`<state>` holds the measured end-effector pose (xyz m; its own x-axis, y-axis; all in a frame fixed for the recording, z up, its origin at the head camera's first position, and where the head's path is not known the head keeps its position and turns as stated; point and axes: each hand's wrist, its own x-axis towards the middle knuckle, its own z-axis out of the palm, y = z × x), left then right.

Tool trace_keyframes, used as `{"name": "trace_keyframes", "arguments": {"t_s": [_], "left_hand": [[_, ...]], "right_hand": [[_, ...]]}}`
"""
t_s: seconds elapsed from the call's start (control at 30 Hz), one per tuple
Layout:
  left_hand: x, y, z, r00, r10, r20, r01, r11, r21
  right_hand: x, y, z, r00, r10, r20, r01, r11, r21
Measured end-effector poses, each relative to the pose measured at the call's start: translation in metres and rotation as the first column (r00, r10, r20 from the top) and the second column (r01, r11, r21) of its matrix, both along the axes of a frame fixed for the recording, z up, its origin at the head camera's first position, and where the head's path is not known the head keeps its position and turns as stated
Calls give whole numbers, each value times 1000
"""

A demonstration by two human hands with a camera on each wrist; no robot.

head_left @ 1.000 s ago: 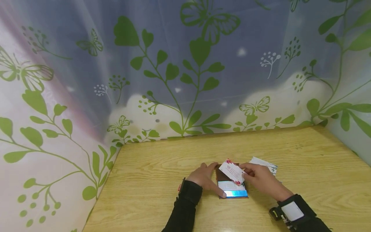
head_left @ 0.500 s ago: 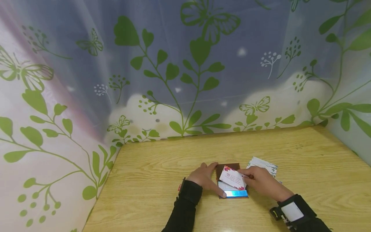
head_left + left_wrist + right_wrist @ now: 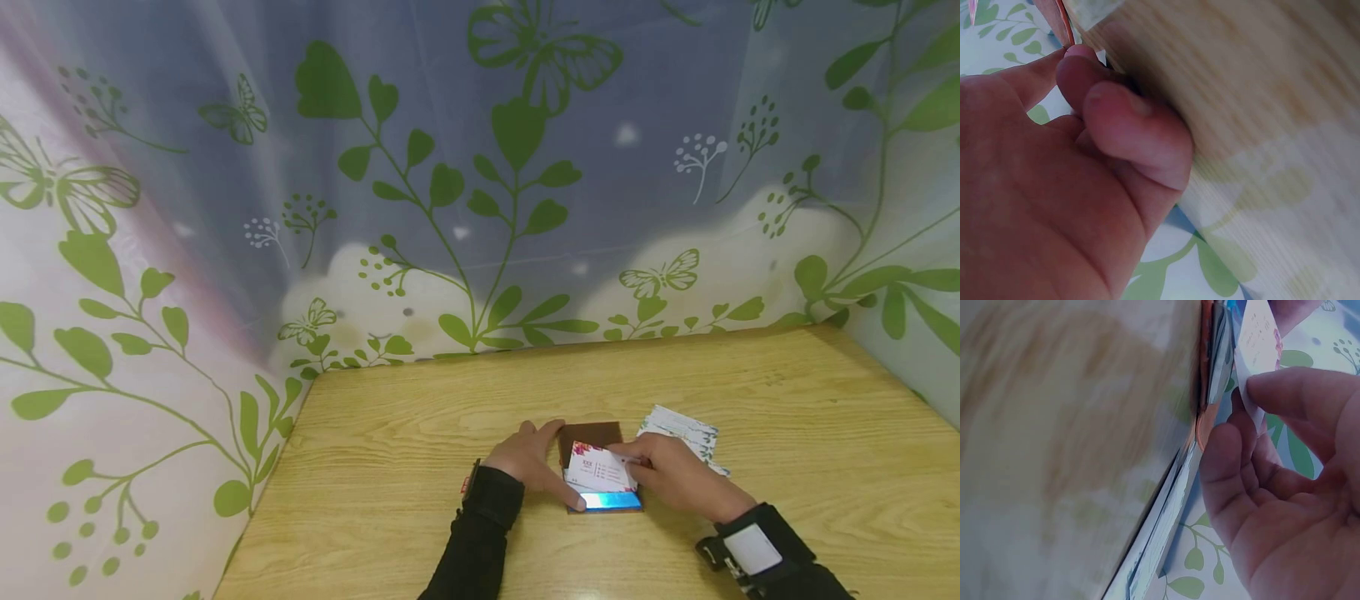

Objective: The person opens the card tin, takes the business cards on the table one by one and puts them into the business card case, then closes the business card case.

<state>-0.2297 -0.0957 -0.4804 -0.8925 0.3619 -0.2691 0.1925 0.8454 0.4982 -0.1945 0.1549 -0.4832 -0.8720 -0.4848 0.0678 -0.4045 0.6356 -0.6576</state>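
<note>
A brown card holder (image 3: 588, 432) lies on the table, with a shiny blue-white strip along its near edge. My left hand (image 3: 527, 458) holds it along its left side, thumb at the near corner and a fingertip at the far corner. In the left wrist view the holder's thin reddish edge (image 3: 1067, 24) meets the fingertips. My right hand (image 3: 678, 477) pinches a white business card (image 3: 591, 468) with red floral corners between thumb and fingers. That card overlaps the holder, its near edge right at the strip. The right wrist view has the card (image 3: 1256, 344) tilted beside the holder's layered edge (image 3: 1205, 362).
To the right of the holder lies a loose pile of white cards with leafy print (image 3: 686, 422), partly behind the right hand. The wood-grain table (image 3: 420, 433) is bordered by a curtain (image 3: 390, 208) with green leaves and butterflies.
My right hand has brought the business card down toward the holder's near strip and turned it nearly level with it. My left hand and the holder have stayed in place.
</note>
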Motion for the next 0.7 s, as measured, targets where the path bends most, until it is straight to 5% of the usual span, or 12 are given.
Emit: {"name": "trace_keyframes", "arguments": {"t_s": [0.7], "left_hand": [[2,0,3,1000,3,6,-3,1000,8]], "right_hand": [[-1,-2,-2,999,29,30,-29,1000,-5]]}}
